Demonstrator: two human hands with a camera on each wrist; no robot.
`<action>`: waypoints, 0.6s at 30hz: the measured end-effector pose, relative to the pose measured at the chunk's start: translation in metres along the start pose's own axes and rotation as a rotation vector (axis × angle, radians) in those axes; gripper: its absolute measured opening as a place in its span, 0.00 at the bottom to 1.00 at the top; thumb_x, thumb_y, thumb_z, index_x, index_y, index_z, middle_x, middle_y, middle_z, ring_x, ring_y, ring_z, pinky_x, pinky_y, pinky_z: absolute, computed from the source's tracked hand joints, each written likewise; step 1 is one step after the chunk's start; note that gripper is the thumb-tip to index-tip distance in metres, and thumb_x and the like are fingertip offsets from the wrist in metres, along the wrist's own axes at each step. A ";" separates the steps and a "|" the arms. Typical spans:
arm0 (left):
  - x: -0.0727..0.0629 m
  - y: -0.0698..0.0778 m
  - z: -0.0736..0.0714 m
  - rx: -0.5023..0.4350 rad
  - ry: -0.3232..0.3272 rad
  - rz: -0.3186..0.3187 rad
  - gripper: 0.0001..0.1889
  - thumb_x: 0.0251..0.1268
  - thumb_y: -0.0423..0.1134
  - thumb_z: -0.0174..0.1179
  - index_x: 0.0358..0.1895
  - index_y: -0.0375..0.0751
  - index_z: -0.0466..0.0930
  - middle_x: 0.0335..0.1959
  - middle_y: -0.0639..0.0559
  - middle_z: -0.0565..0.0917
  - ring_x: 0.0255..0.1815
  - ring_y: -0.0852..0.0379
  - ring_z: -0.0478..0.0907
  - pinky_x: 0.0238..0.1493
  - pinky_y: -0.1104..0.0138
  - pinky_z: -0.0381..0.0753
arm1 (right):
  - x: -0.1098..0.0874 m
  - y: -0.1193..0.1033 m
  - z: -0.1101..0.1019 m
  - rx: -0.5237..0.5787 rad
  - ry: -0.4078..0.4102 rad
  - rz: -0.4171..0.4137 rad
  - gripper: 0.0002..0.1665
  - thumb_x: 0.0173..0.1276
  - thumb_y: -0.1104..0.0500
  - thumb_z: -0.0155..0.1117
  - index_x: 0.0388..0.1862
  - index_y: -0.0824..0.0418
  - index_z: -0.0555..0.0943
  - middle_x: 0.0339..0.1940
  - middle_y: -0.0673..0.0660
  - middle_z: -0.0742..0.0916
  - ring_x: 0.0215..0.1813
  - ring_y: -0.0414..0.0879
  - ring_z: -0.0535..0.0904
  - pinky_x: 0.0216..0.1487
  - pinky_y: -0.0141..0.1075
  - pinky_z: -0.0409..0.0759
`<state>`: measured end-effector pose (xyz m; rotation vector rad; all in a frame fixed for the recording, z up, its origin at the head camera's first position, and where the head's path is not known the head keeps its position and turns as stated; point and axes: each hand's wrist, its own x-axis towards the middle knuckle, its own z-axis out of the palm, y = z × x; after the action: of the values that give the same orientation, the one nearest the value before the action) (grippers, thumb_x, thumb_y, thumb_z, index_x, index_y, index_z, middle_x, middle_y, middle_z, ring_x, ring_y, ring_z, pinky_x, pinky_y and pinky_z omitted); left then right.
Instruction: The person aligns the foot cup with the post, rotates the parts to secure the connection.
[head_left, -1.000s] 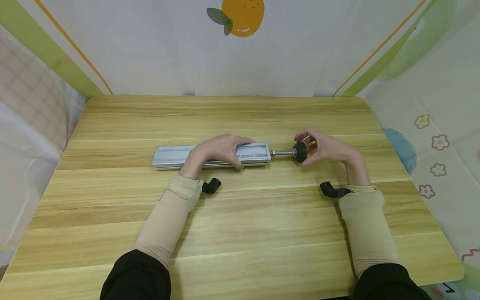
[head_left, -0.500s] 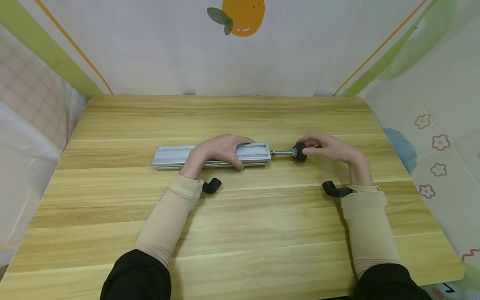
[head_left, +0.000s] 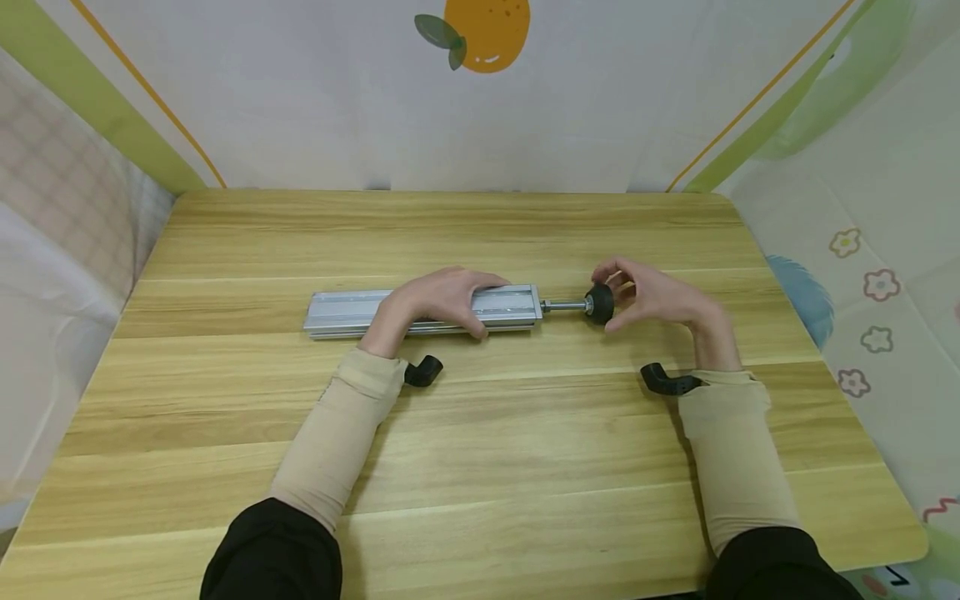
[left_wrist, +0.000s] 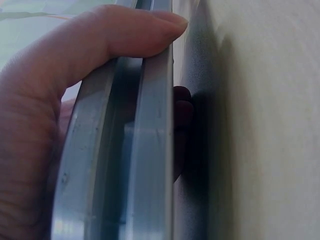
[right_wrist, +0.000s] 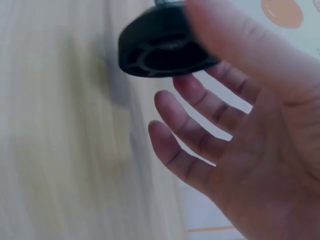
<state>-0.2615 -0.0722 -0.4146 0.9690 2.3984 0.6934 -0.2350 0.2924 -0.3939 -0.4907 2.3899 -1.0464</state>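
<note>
A silver aluminium profile (head_left: 345, 310), long and slotted, lies across the table. My left hand (head_left: 438, 302) grips it near its right end. In the left wrist view, the thumb (left_wrist: 135, 31) crosses the grooved side and fingertips show beyond the lower edge. From the profile's end plate a threaded rod (head_left: 568, 306) with a nut (head_left: 547, 307) extends to the right, ending in a round black levelling foot (head_left: 600, 305). My right hand (head_left: 660, 296) is at that foot, its fingers spread and loosely bent. In the right wrist view, the thumb overlaps the ribbed underside of the foot.
The wood-grain table (head_left: 510, 467) carries the profile around its middle. A white cloth with an orange fruit print (head_left: 487, 33) hangs behind the far edge. Black camera mounts stick out from the left wrist (head_left: 423, 372) and the right wrist (head_left: 667, 380).
Half a second ago my right thumb and fingers pinched the levelling foot; now they have spread apart, as one second ago. My left hand and the profile have stayed in place.
</note>
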 end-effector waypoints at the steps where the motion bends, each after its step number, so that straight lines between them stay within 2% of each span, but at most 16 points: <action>1: 0.000 0.000 0.000 -0.001 0.000 -0.001 0.48 0.45 0.48 0.72 0.77 0.57 0.67 0.68 0.52 0.79 0.56 0.52 0.76 0.63 0.55 0.75 | 0.001 0.000 0.001 0.007 -0.003 -0.006 0.44 0.53 0.65 0.83 0.66 0.63 0.69 0.64 0.60 0.76 0.61 0.53 0.74 0.62 0.40 0.77; 6: 0.000 0.000 0.000 -0.008 0.001 -0.005 0.48 0.44 0.47 0.72 0.77 0.57 0.68 0.67 0.52 0.79 0.57 0.52 0.76 0.63 0.55 0.75 | 0.005 -0.001 0.006 -0.004 0.011 -0.043 0.43 0.50 0.67 0.84 0.62 0.65 0.70 0.59 0.61 0.76 0.57 0.51 0.75 0.57 0.33 0.78; 9: 0.001 0.000 0.000 -0.007 -0.001 -0.006 0.48 0.44 0.47 0.72 0.77 0.57 0.67 0.67 0.52 0.79 0.57 0.52 0.76 0.63 0.55 0.75 | 0.003 -0.001 0.004 -0.020 0.048 -0.030 0.42 0.50 0.65 0.84 0.63 0.66 0.72 0.57 0.61 0.79 0.55 0.49 0.76 0.56 0.34 0.78; 13: 0.001 0.000 0.000 -0.002 0.000 -0.003 0.48 0.44 0.47 0.72 0.77 0.56 0.68 0.67 0.52 0.79 0.56 0.52 0.76 0.62 0.55 0.75 | -0.003 -0.003 0.000 -0.046 0.079 0.026 0.35 0.58 0.62 0.80 0.63 0.64 0.77 0.53 0.61 0.84 0.54 0.49 0.79 0.54 0.35 0.78; 15: 0.001 0.000 -0.001 0.000 0.001 -0.001 0.48 0.44 0.47 0.72 0.77 0.56 0.68 0.66 0.52 0.80 0.55 0.52 0.76 0.61 0.56 0.75 | -0.006 -0.004 -0.002 -0.056 0.071 0.050 0.30 0.63 0.60 0.76 0.64 0.63 0.78 0.54 0.61 0.86 0.55 0.50 0.80 0.53 0.36 0.78; 18: 0.001 0.000 -0.001 -0.002 0.003 0.000 0.48 0.43 0.47 0.72 0.77 0.56 0.68 0.65 0.52 0.80 0.54 0.52 0.76 0.60 0.56 0.75 | -0.007 -0.004 -0.004 -0.076 0.045 0.055 0.29 0.70 0.58 0.70 0.67 0.62 0.77 0.57 0.62 0.86 0.57 0.49 0.80 0.53 0.36 0.78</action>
<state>-0.2623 -0.0715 -0.4141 0.9677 2.3998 0.6983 -0.2310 0.2955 -0.3863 -0.4293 2.4755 -0.9552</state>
